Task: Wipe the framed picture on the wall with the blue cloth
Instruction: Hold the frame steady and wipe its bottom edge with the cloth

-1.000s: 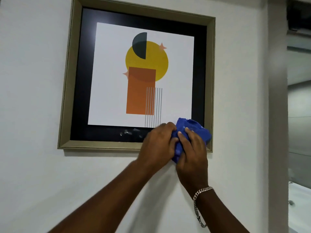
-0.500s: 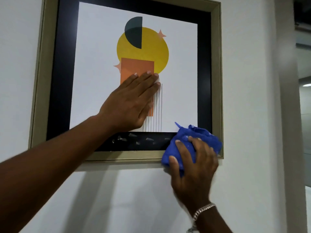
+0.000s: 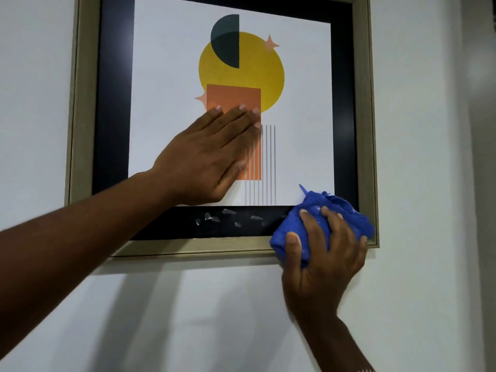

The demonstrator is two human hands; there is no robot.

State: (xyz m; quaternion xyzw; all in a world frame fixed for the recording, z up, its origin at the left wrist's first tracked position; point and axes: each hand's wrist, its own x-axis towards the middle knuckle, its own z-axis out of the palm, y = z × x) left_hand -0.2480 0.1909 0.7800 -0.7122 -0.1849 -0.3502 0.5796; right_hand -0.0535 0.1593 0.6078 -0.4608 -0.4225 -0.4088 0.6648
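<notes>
The framed picture (image 3: 363,103) hangs on the white wall, with a gold-beige frame, black mat and a print of a yellow circle and orange rectangle. My left hand (image 3: 206,157) lies flat on the glass over the print, fingers straight and together, holding nothing. My right hand (image 3: 322,259) grips the bunched blue cloth (image 3: 332,210) and presses it against the frame's lower right corner. Pale smudges (image 3: 222,217) mark the black mat along the bottom, left of the cloth.
White wall (image 3: 201,318) surrounds the frame, with the shadows of my arms below it. A wall corner edge (image 3: 477,157) runs vertically at the far right.
One second ago both hands held the cloth at the lower right corner. My left hand let go and moved up flat onto the print. The view has come closer.
</notes>
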